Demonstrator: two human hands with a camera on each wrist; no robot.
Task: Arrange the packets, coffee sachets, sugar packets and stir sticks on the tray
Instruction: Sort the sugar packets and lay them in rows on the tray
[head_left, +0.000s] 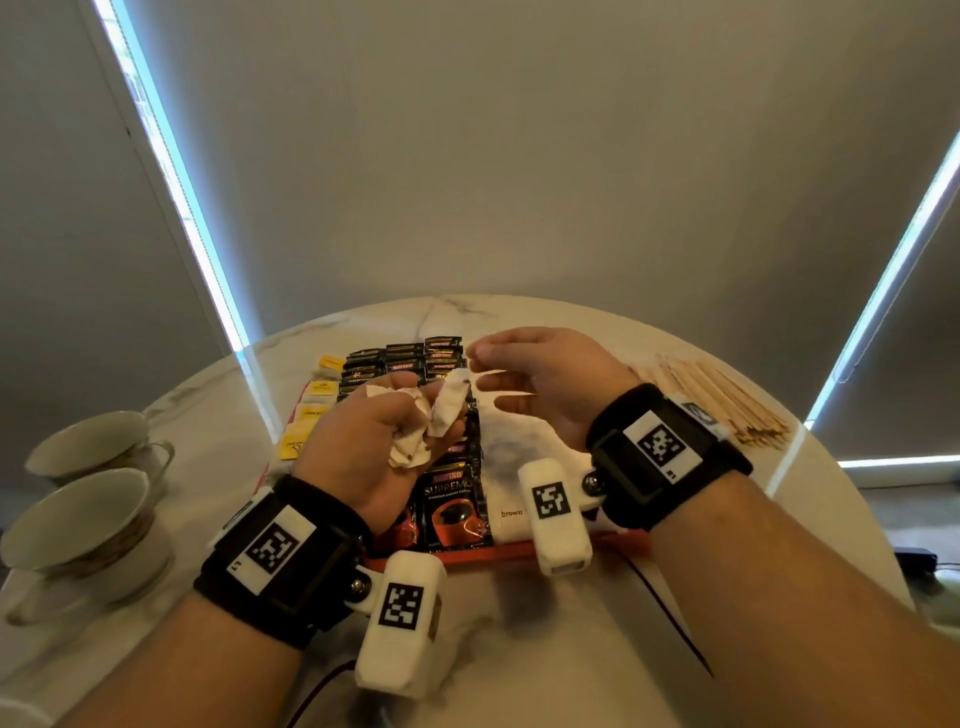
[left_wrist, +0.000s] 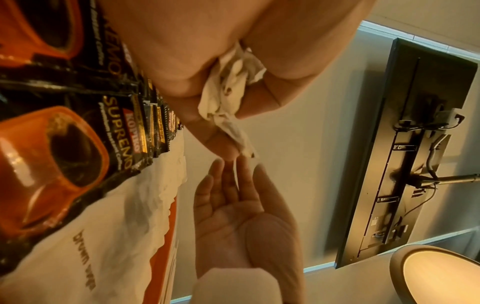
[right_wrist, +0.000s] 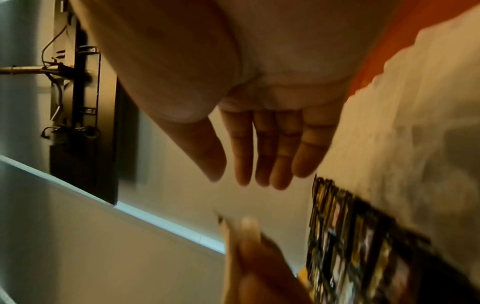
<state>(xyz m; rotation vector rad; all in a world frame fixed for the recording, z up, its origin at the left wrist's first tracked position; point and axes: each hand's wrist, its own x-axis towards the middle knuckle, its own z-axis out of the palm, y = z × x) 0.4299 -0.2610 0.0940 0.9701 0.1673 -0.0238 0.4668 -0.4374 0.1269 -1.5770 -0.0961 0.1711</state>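
While my left hand (head_left: 363, 447) curls tight around a bunch of crumpled white sugar packets (head_left: 434, 421), my right hand (head_left: 545, 384) floats just beside it at 3 o'clock, fingers (right_wrist: 262, 152) straight and loose, holding nothing. Both hands hang over the red tray (head_left: 519, 552). Black coffee sachets (head_left: 452, 499) lie in rows on it, from 6 o'clock up to 12 o'clock. White sugar packets lie beside them on the tray too. Yellow packets (head_left: 298, 441) sit at 9 o'clock. Wooden stir sticks (head_left: 727, 400) lie on the table (head_left: 519, 649) at 3 o'clock. Two cups (head_left: 88, 483) sit far out at 9 o'clock.
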